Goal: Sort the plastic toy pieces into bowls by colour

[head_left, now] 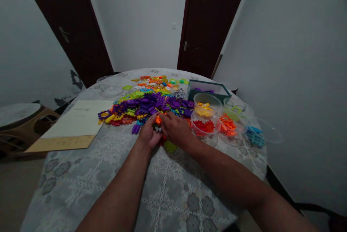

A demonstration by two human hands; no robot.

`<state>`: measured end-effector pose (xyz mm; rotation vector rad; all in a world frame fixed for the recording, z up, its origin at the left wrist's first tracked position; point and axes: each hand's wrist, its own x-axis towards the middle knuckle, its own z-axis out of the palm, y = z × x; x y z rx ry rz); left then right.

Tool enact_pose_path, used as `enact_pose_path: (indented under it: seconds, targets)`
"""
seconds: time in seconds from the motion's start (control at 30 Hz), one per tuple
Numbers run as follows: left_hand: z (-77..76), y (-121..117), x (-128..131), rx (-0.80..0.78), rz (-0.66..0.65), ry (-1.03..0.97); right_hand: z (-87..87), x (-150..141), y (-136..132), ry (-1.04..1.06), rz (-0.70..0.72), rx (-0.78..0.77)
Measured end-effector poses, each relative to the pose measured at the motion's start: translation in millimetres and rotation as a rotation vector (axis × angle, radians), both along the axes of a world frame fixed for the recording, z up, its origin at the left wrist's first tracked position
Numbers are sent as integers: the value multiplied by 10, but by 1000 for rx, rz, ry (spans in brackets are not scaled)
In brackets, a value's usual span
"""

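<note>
Both hands meet at the near edge of a heap of colourful plastic building pieces. My left hand is curled around an orange plastic piece, its fingers partly hidden. My right hand closes on the same orange piece from the other side, fingertips bent in against it. Below the hands, a yellow-green gear-shaped piece lies on the cloth. Purple pieces rest just left of my left hand.
Clear round tubs hold yellow pieces, red pieces, orange pieces and blue pieces at the right. Behind them stands a dark green box with purple pieces. A cream board lies at the left on the patterned tablecloth.
</note>
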<state>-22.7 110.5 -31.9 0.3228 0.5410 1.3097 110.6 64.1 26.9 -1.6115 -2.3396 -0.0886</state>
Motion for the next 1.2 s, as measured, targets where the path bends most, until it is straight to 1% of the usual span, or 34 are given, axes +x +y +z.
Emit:
enact_pose_path:
  seconds: [0.17,0.3,0.43,0.53,0.63,0.7,0.77,0.87,0.93,0.97,1.0,1.07,1.13,1.2]
  targets:
    - [61,-25,6,-40,-63,-66,-36,52,71,17,-78,21]
    - [66,-47,14,-4,-74,-69,-56,89,98,15,-114,59]
    - [65,-128,27,71,-94,83,-50,138,101,26,-176,97]
    - [88,-197,32,92,-108,162,3,308,70,62,-199,165]
    - [117,-233,30,103,-101,164,116,696,-15,105,-239,283]
    - [122,-234,26,114,-94,158,193,1067,-98,94,-291,360]
    - [111,-224,24,122,-93,154,231,1474,-189,45,-402,422]
    - [81,-205,27,128,-108,160,166,2008,-312,-71,-608,447]
    - [72,-200,33,129,-111,163,64,2220,-374,-135,-692,426]
    - [74,-201,38,127,-109,162,12,2265,-398,-147,-698,417]
    - [80,-205,42,124,-107,161,-34,2267,-416,-139,-674,412]
    - [101,-217,50,116,-104,158,-87,2142,-443,-58,-543,405]
    - [121,-229,57,108,-109,164,-89,1883,-466,85,-341,355]
    - [131,-236,61,104,-113,176,-64,1552,-491,217,-134,260]
